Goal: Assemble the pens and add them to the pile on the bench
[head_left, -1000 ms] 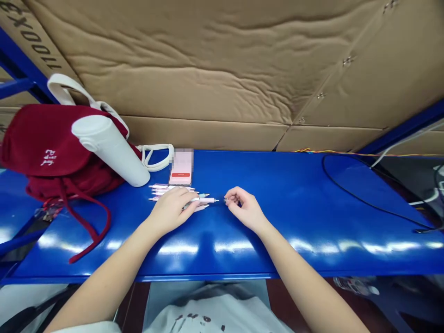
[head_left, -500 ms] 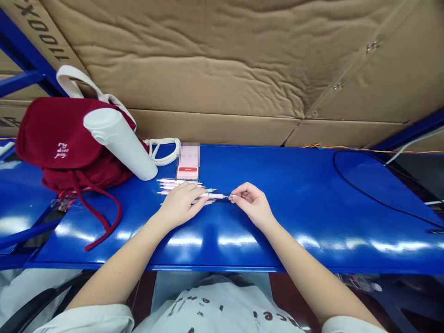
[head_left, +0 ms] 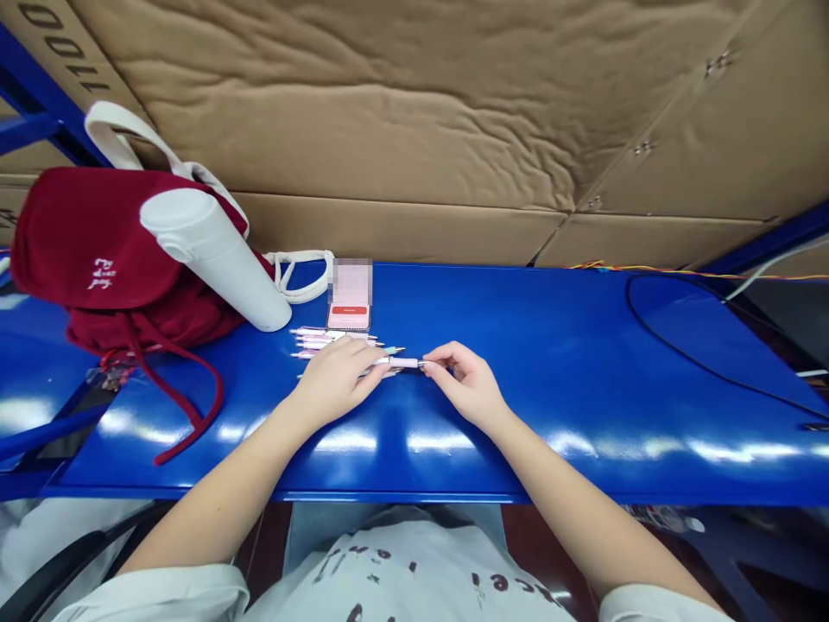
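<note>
A pale pink pen [head_left: 405, 363] lies level between my hands, its tip pointing right. My left hand [head_left: 337, 377] is closed on its barrel, thumb in front and fingers over the top. With thumb and forefinger, my right hand [head_left: 467, 383] pinches the small metal tip piece [head_left: 421, 364] at the pen's right end. Whether that piece is joined to the barrel is hidden by the fingertips. Several more pens [head_left: 311, 341] in pink and white lie side by side under and behind my left hand. One has a light blue front part [head_left: 394, 350].
A phone [head_left: 350, 313] with a lit screen lies behind the pens. On the left a red backpack [head_left: 97, 233] stands with a white bottle [head_left: 224, 263] leaning against it. A black cable [head_left: 686, 354] curves over the blue table [head_left: 550, 345] at right. Cardboard [head_left: 389, 130] walls the back.
My right hand has moved slightly left, bringing the metal tip piece up to the pen's end. The gap seen there earlier has closed. My left hand keeps its grip.
</note>
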A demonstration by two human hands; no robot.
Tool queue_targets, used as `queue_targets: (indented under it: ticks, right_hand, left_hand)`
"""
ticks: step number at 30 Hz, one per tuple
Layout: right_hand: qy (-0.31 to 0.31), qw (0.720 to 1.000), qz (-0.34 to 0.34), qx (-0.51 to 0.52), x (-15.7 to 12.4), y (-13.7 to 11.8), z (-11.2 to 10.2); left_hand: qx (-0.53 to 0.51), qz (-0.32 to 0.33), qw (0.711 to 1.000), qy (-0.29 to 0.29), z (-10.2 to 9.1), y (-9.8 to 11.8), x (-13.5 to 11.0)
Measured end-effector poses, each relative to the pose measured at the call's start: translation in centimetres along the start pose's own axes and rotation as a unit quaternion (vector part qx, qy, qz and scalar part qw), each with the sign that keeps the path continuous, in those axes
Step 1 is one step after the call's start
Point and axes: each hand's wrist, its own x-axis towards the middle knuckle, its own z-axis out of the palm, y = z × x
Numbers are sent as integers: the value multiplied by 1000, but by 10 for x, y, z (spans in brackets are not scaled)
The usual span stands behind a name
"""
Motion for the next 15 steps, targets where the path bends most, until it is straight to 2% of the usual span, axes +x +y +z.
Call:
queue_targets:
  ticks: [4, 9, 15]
  right_hand:
    - [-37, 992, -42, -109, -1, -2, -2]
    - [-76, 958, -113, -252, 1, -4, -6]
    - [-94, 956, -97, -260, 2, -7, -6]
  left_hand:
    - [15, 2, 1000, 6, 1, -1, 0]
    - [10, 6, 1000, 5, 1, 1, 0]
    - [14, 9, 1000, 23, 3, 2, 0]
